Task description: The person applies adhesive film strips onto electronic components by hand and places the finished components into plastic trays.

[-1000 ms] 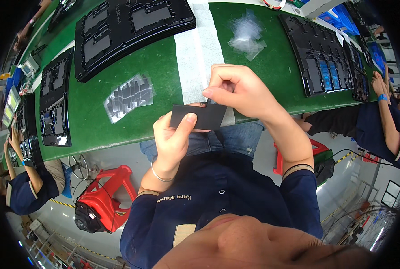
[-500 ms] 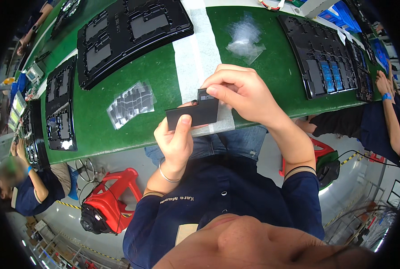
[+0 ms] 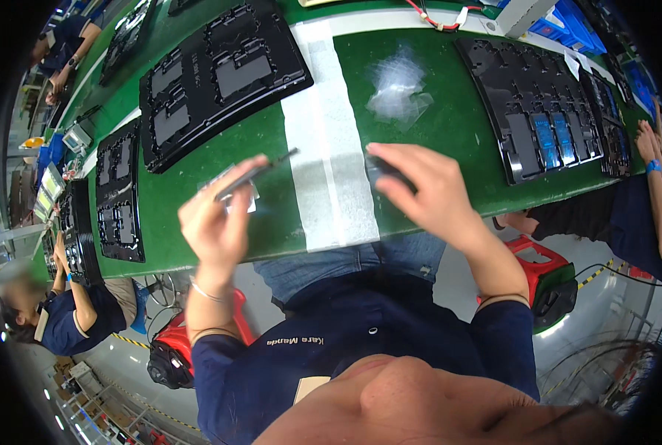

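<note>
My left hand (image 3: 220,211) is closed around a flat black L-shaped piece (image 3: 260,170), now seen nearly edge-on and smeared by motion. It hovers over the small clear film strips (image 3: 252,200), which the hand mostly hides. Across a white strip of cloth or paper (image 3: 331,178), my right hand (image 3: 431,189) pinches something dark (image 3: 390,172) between thumb and fingers. Blur hides what kind of thing that is. The two hands are apart, both above the green table (image 3: 286,237).
Stacked black moulded trays (image 3: 205,81) lie at the far left, with another black tray (image 3: 120,193) beside them. A pile of clear film (image 3: 399,89) sits beyond my right hand. To the right is a black tray (image 3: 527,104) holding blue-faced pieces. Co-workers sit at both sides.
My hands have parted from the black piece they both held. The left has moved left with it, tipping it edge-on; the right has shifted slightly right. The head view has shifted a little.
</note>
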A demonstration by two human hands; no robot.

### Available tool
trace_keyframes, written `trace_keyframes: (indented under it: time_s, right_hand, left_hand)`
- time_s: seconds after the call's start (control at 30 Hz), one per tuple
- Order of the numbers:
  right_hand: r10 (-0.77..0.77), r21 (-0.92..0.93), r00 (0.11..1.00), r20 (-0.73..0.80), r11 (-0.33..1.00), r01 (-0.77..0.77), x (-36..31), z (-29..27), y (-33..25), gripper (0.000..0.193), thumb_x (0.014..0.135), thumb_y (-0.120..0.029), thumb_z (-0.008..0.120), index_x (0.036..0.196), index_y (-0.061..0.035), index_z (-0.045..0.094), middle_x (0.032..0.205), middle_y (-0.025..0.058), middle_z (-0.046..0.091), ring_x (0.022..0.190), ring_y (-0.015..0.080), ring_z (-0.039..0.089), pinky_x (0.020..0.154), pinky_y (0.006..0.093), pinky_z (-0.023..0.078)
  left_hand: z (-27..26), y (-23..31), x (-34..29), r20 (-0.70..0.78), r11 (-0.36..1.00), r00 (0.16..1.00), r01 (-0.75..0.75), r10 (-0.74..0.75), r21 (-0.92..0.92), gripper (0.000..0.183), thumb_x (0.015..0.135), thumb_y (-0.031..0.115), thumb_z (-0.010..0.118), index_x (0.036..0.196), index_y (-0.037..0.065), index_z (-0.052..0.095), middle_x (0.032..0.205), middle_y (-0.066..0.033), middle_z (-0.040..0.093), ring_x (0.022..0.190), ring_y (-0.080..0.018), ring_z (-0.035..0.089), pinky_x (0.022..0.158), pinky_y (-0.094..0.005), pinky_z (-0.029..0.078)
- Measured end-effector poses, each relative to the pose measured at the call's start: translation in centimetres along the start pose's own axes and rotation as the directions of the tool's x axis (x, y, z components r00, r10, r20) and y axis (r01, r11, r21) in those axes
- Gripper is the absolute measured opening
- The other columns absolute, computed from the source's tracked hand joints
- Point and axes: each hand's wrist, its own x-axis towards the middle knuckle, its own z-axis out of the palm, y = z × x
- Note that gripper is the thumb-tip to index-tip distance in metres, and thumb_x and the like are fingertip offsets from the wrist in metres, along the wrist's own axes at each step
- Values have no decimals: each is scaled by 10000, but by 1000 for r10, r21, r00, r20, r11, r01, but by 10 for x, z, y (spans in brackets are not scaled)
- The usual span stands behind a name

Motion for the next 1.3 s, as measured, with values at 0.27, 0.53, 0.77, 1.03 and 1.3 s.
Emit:
trace_keyframes:
  time_s: [0.27,0.53,0.77,1.03,1.3]
  right_hand:
    - [-80,-263,969,236,954,143,-30,11,-12,677,655,-368,685,1148,53,487,1241,183,463,1184,302,424,982,405,355]
    - [-92,-249,956,277,955,164,-36,7,-13,667,647,-334,692,1159,40,487,1253,169,463,1186,288,430,980,401,357]
    - [-239,-213,929,283,929,303,-44,8,-9,389,675,-158,667,1033,-22,598,1123,108,578,1068,238,543,887,357,454]
    - [-348,11,936,43,937,348,-54,7,-3,219,637,-31,635,854,-41,661,811,74,649,722,212,634,655,320,537]
    - [-417,334,907,55,864,377,54,24,-22,272,592,115,551,784,-55,643,656,23,611,628,193,609,798,394,504]
  left_hand:
    - [-14,-95,130,5,714,931,-283,365,640,225,753,45,603,969,97,642,836,-114,648,677,-265,628,605,-307,507]
    - [7,-145,171,176,458,984,-145,-25,877,218,844,154,493,1008,163,636,850,-142,636,722,-309,626,643,-399,513]
    - [-8,-116,138,328,684,932,-340,154,645,267,840,130,509,1066,-1,568,1097,-165,575,1052,-312,532,905,-384,419]
    - [15,-19,40,647,910,737,109,196,-400,189,782,33,557,959,-15,604,995,-141,619,969,-289,582,857,-356,448]
    - [32,-34,20,756,194,639,767,-141,-612,426,866,57,512,1265,40,366,1095,-95,517,913,-142,534,799,-266,432]
